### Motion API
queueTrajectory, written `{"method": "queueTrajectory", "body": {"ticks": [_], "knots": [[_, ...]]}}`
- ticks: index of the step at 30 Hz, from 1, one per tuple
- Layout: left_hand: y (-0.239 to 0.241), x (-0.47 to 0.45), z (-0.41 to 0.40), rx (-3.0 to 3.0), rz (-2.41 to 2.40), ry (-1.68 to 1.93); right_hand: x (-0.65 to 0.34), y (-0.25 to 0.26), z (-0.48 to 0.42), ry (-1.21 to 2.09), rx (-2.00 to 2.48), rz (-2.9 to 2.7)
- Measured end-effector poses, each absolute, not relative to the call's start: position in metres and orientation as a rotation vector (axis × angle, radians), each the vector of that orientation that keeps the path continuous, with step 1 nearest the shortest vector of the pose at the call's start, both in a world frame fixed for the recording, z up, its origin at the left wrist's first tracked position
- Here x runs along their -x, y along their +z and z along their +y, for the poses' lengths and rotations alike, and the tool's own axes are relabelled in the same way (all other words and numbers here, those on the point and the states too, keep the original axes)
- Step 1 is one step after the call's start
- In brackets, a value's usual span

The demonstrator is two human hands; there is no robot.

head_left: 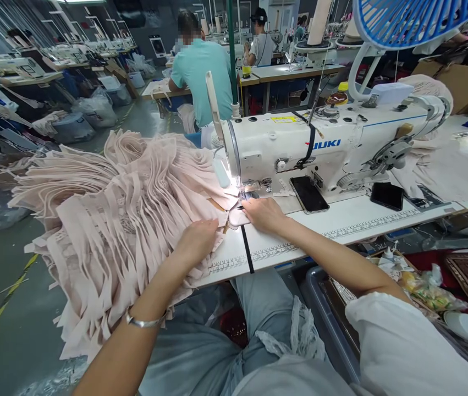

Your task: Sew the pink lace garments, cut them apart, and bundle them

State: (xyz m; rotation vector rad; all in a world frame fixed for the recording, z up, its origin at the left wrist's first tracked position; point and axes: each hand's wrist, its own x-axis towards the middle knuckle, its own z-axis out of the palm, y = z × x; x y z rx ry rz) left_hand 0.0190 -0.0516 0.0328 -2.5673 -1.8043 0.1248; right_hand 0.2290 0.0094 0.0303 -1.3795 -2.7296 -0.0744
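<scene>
My hands are apart. My left hand [198,240] lies on the pale pink fabric pieces [135,212], heaped at my ten to eleven o'clock; whether it grips, I cannot tell. My right hand [265,214], at twelve o'clock, sits just beside the needle end of the sewing machine [341,132], grip likewise unclear. A phone [310,195] lies at one o'clock.

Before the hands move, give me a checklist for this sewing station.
1. Left hand on the pale pink fabric: ok.
2. Right hand clear of the needle: cannot tell; fingertips are close to the sewing area, needle too small to make out.
3. Work light lit: ok.
4. Left phone and right phone clear of both hands: ok.
5. Fabric wholly on the table: not ok; it hangs over.
</scene>
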Motion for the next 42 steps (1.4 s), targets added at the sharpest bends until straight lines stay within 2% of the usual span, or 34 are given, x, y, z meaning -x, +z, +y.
{"method": "queueTrajectory", "body": {"ticks": [9, 19, 34, 42], "knots": [[0.045, -0.014, -0.064, 2.557, -1.85, 0.304, -0.208, 0.028, 0.002, -0.069, 1.197, -2.884], [0.035, -0.031, -0.017, 2.544, -1.879, 0.167, -0.209, 0.025, 0.002, -0.109, 1.216, -2.899], [0.029, -0.026, -0.021, 2.549, -1.89, 0.205, -0.207, 0.024, -0.002, -0.076, 1.18, -2.919], [0.029, -0.029, -0.032, 2.509, -1.805, 0.156, -0.22, 0.026, 0.012, -0.095, 1.43, -2.724]]}}
